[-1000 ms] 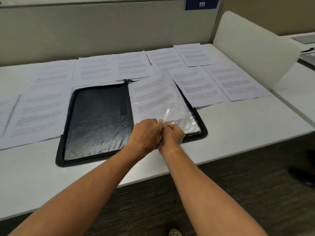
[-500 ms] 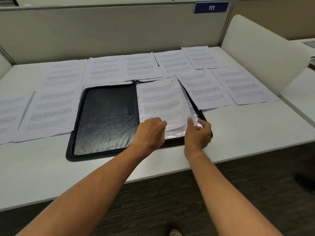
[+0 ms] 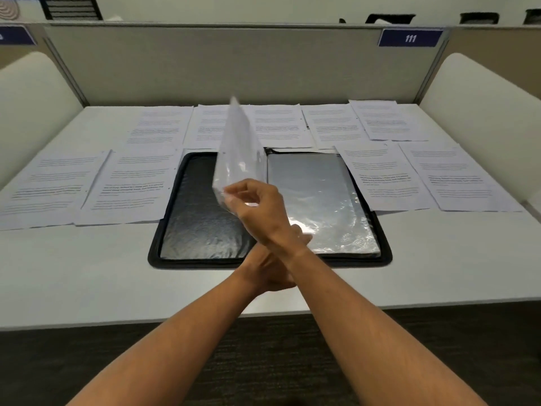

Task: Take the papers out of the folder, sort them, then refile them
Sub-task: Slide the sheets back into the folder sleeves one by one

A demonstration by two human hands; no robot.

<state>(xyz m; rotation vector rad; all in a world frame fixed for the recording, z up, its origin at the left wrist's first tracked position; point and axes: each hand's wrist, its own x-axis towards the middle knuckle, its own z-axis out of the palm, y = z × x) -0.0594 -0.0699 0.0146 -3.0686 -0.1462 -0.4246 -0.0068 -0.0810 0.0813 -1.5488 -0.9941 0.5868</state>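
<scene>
Fingers of the right hand point(image 3: 257, 210) pinch the lifted plastic sleeve point(image 3: 238, 159) above the folder point(image 3: 205, 230); left hand's point(image 3: 272, 271) grip cannot be told.

A black folder point(image 3: 202, 230) lies open near the table's front edge, one clear sleeve point(image 3: 238, 153) lifted upright at its spine. Printed papers point(image 3: 380, 177) lie spread flat left, right and behind.
</scene>
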